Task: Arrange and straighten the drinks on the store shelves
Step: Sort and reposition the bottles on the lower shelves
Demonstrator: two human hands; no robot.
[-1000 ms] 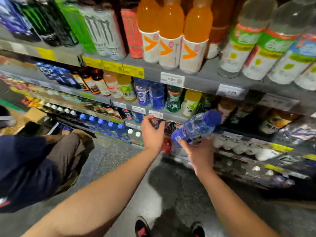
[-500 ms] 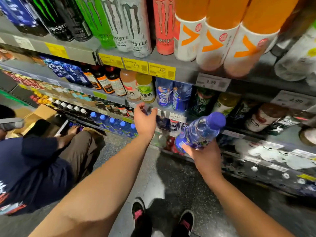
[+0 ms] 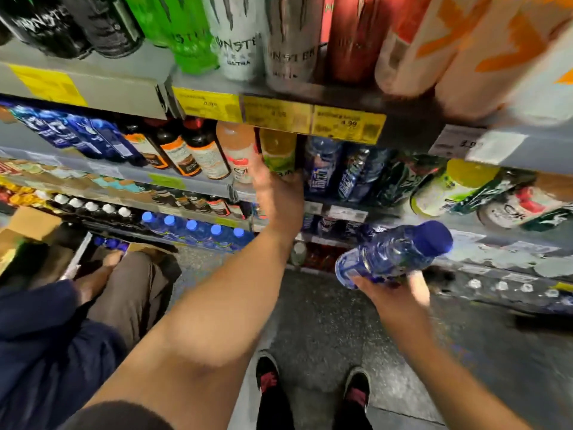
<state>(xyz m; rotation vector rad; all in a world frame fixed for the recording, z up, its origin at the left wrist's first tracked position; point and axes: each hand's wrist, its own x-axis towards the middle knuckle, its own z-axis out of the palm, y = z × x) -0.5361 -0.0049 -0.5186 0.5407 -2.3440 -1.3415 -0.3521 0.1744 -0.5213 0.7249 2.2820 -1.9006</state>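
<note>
My left hand (image 3: 277, 193) reaches up to the second shelf (image 3: 192, 181) and grips the base of a yellow-green drink bottle (image 3: 277, 148), thumb on its left and fingers on its right. That bottle stands between a peach-coloured bottle (image 3: 235, 144) and dark blue bottles (image 3: 321, 169). My right hand (image 3: 393, 294) holds a blue water bottle (image 3: 392, 254) with a blue cap, tilted, in front of the lower shelves.
Energy drink cans (image 3: 235, 41) and orange bottles (image 3: 465, 57) fill the top shelf. Blue-capped water bottles (image 3: 192, 228) line a low shelf. A person (image 3: 46, 336) crouches at the left beside a cardboard box (image 3: 28, 225). My shoes (image 3: 269, 377) stand on the grey floor.
My left hand has risen from the lower shelf edge to the second shelf and closed round the yellow-green bottle. The right hand keeps the blue bottle. The view has moved closer to the shelves.
</note>
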